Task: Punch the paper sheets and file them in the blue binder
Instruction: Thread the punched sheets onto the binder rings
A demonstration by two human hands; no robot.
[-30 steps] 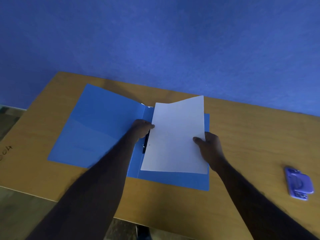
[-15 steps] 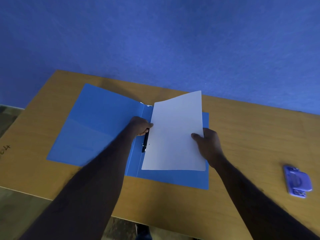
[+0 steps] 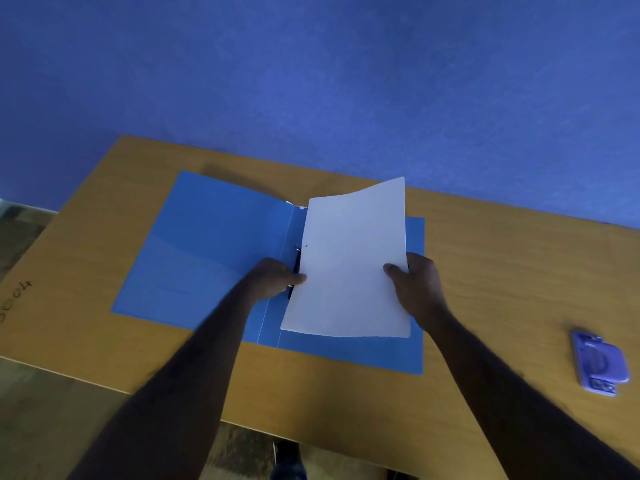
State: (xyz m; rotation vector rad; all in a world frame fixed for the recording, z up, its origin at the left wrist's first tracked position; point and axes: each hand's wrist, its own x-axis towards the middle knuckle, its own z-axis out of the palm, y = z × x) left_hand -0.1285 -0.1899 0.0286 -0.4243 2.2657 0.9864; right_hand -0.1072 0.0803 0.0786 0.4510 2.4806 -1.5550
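Your blue binder (image 3: 214,258) lies open near the tabletop's (image 3: 502,271) far edge, spine towards the middle. Both hands are closed on the paper sheets (image 3: 349,268): your left hand (image 3: 273,277) pinches the punched edge beside the binder clip (image 3: 296,271), your right hand (image 3: 417,282) grips the opposite long edge. One punched hole shows near the upper clip post; the lower one is hidden by your thumb. Keep the stack squared, line both holes over the posts, then lower the punched edge first so it doesn't buckle. The hole punch (image 3: 599,363) sits idle near the right edge.
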